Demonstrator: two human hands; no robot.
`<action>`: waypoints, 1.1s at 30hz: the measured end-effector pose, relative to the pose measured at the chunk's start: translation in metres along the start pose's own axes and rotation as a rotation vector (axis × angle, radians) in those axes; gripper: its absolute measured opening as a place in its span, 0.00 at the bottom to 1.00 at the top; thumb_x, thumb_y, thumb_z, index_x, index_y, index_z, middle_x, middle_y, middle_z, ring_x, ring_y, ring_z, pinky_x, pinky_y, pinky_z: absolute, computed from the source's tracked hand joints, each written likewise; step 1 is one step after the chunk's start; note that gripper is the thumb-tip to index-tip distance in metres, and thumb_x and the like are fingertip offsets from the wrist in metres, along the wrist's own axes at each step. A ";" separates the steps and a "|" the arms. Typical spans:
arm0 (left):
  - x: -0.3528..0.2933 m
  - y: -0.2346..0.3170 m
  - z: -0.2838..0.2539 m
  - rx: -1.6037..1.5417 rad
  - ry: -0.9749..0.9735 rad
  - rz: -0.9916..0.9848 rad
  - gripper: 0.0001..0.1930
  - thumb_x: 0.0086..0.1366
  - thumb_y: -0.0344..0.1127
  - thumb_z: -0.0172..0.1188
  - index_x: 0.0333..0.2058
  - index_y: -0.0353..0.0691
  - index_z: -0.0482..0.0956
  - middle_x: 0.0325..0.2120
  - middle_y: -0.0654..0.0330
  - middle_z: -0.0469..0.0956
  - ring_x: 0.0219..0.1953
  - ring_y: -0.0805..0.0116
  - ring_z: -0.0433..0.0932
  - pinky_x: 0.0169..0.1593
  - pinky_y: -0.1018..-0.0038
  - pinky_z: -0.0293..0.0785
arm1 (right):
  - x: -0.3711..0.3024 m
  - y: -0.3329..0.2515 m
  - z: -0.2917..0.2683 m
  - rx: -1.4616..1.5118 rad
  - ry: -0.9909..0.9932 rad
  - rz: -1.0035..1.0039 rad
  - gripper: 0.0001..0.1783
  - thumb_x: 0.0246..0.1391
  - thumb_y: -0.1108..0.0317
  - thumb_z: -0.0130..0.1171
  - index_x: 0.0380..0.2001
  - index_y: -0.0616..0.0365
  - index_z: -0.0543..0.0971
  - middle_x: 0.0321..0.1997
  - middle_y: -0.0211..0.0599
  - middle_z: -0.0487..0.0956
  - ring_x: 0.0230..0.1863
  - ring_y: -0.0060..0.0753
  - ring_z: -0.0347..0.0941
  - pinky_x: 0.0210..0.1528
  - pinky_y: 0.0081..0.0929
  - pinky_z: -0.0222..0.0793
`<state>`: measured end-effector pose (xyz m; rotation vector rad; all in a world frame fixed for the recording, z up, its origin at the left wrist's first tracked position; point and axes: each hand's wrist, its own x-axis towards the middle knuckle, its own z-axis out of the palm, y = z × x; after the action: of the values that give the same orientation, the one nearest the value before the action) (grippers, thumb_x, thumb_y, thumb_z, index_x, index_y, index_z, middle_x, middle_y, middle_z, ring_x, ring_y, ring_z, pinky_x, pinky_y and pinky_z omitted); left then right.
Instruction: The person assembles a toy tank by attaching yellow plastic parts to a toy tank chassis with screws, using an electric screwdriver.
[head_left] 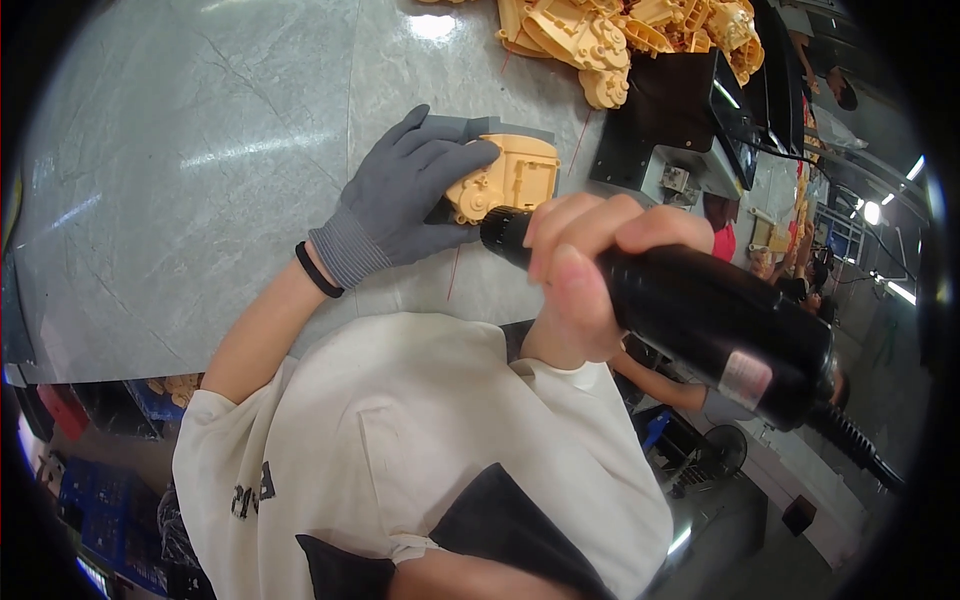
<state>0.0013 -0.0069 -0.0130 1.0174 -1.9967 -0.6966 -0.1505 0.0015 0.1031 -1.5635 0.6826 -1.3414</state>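
My left hand [410, 180], in a grey knit glove, is closed around a yellow-orange plastic housing [528, 170] and steadies it on the table. Dark grey pieces [470, 127] show along the housing's far side; whether they are a fixture or part of it I cannot tell. In my bare right hand [600, 250] is a black corded electric screwdriver [720, 320], tilted with its nose at the near edge of the housing. The bit's tip is hidden, so contact with a screw cannot be made out.
A pile of similar yellow-orange plastic parts [600, 40] lies at the far right of the grey marble-patterned table [200, 200]. Beside it stands a black box-like device [660, 130] with a metal piece. The screwdriver's cable [860, 445] trails off right. Other people work at the right.
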 end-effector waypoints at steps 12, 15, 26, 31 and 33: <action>-0.002 0.000 -0.001 0.009 0.008 0.019 0.34 0.44 0.46 0.66 0.51 0.46 0.66 0.42 0.58 0.71 0.47 0.59 0.70 0.60 0.54 0.57 | 0.003 0.009 -0.001 0.032 -0.085 -0.075 0.25 0.41 0.87 0.54 0.41 0.60 0.58 0.21 0.37 0.70 0.18 0.27 0.67 0.25 0.24 0.66; 0.000 0.002 0.000 0.008 -0.005 0.021 0.34 0.45 0.47 0.66 0.52 0.46 0.66 0.44 0.59 0.71 0.47 0.60 0.70 0.60 0.53 0.57 | 0.007 0.007 -0.004 0.097 -0.173 -0.038 0.24 0.41 0.87 0.53 0.42 0.61 0.59 0.20 0.36 0.70 0.18 0.26 0.66 0.24 0.23 0.65; -0.002 -0.002 0.003 0.036 -0.025 0.035 0.35 0.46 0.47 0.65 0.53 0.46 0.64 0.41 0.61 0.72 0.48 0.63 0.69 0.61 0.54 0.55 | 0.013 0.014 -0.004 0.143 -0.268 -0.069 0.21 0.36 0.88 0.56 0.34 0.60 0.63 0.16 0.35 0.69 0.15 0.31 0.67 0.18 0.25 0.63; -0.002 -0.002 0.003 0.052 -0.015 0.035 0.35 0.46 0.47 0.65 0.53 0.46 0.64 0.39 0.61 0.72 0.48 0.63 0.69 0.61 0.54 0.55 | 0.017 0.014 -0.004 0.095 -0.371 -0.092 0.22 0.37 0.87 0.56 0.36 0.61 0.63 0.16 0.36 0.69 0.15 0.30 0.67 0.18 0.25 0.63; -0.001 -0.002 0.003 0.053 -0.016 0.031 0.35 0.46 0.47 0.65 0.53 0.46 0.64 0.39 0.61 0.72 0.48 0.63 0.69 0.61 0.54 0.55 | 0.015 0.015 -0.004 0.117 -0.329 -0.107 0.22 0.38 0.86 0.56 0.38 0.61 0.62 0.16 0.36 0.69 0.14 0.30 0.67 0.17 0.25 0.62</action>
<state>0.0004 -0.0067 -0.0168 1.0123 -2.0500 -0.6393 -0.1480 -0.0190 0.0964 -1.6929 0.3158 -1.1407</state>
